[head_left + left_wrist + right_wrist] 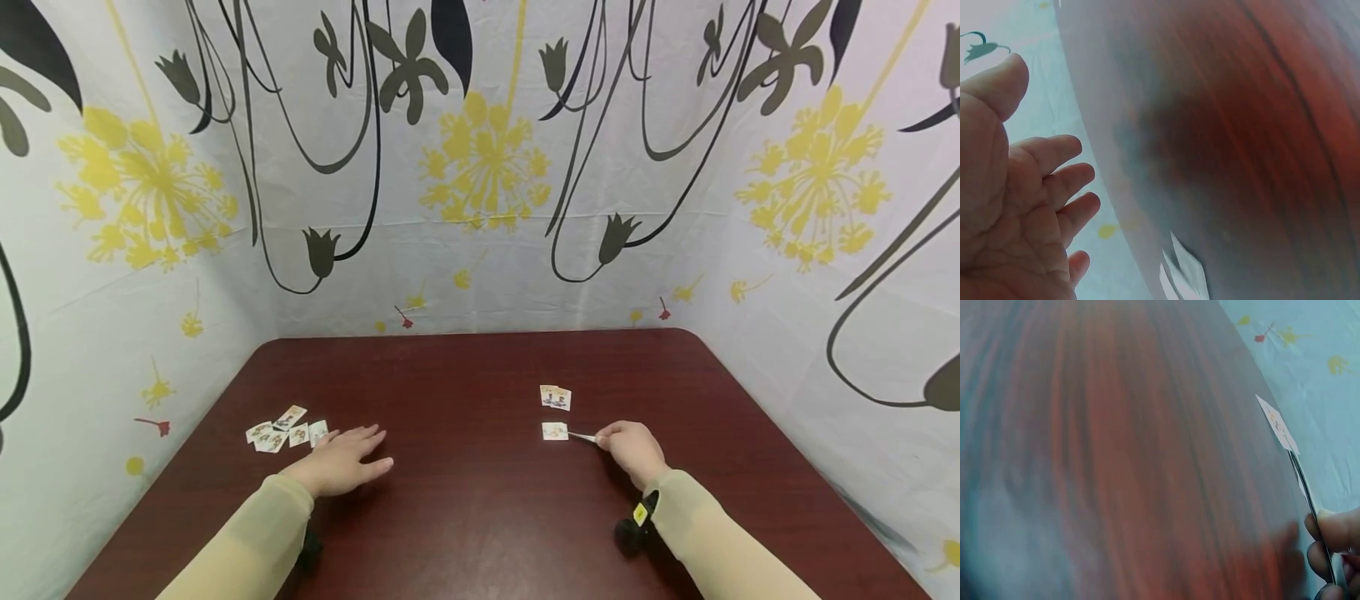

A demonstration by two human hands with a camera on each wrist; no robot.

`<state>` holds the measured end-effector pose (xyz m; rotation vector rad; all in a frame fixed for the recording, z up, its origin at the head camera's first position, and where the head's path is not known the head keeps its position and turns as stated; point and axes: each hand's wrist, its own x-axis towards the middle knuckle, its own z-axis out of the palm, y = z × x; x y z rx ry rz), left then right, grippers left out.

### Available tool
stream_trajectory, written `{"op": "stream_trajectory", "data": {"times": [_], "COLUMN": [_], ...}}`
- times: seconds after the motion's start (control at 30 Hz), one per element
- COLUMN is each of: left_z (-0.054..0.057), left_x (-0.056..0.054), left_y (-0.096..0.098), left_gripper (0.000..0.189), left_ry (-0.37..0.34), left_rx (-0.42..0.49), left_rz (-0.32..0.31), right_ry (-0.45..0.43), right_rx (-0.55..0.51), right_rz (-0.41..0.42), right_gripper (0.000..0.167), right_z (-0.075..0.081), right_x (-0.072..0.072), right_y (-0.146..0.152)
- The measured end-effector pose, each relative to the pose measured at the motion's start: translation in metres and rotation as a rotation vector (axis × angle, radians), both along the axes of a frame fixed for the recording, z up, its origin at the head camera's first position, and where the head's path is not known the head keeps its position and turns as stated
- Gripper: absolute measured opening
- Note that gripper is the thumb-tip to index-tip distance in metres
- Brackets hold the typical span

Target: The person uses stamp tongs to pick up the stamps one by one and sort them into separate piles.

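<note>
My right hand (630, 450) pinches slim metal tweezers (1310, 500) between thumb and fingers. Their tip meets the edge of a small white picture card (555, 431), also seen in the right wrist view; I cannot tell whether that card is raised off the table. Just behind it, small picture cards (556, 397) overlap on the table. Palm down with fingers spread, my left hand (341, 461) is beside a loose group of several similar cards (272, 440) and partly covers the nearest one. In the left wrist view its palm (1010, 206) holds nothing.
The dark red wooden table (450, 517) has rounded far corners. Pale cloth (480, 283) printed with flowers and stems surrounds its back and sides. A black wrist device (633, 529) hangs under the right sleeve.
</note>
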<state>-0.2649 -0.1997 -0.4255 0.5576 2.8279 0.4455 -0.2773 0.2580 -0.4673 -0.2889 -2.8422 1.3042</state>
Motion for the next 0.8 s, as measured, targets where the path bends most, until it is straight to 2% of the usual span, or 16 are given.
{"op": "stream_trajectory", "data": {"times": [0.47, 0.6, 0.8], "left_z": [-0.002, -0.005, -0.011], "left_x": [-0.004, -0.008, -0.013], "left_y": [-0.041, -0.052, -0.062], "left_gripper": [0.072, 0.074, 0.075], "left_ry": [0.025, 0.041, 0.022], "left_rx": [-0.001, -0.022, -0.052], "left_rz": [0.107, 0.14, 0.169], "right_ry": [-0.026, -0.018, -0.004], "right_rx": [-0.033, -0.032, -0.024], "right_rz": [-0.026, -0.035, -0.076], "right_gripper": [0.023, 0.027, 0.028], "right_z": [0.003, 0.004, 0.003], "right_x": [0.004, 0.003, -0.001], "right_y": [0.034, 0.043, 0.053]}}
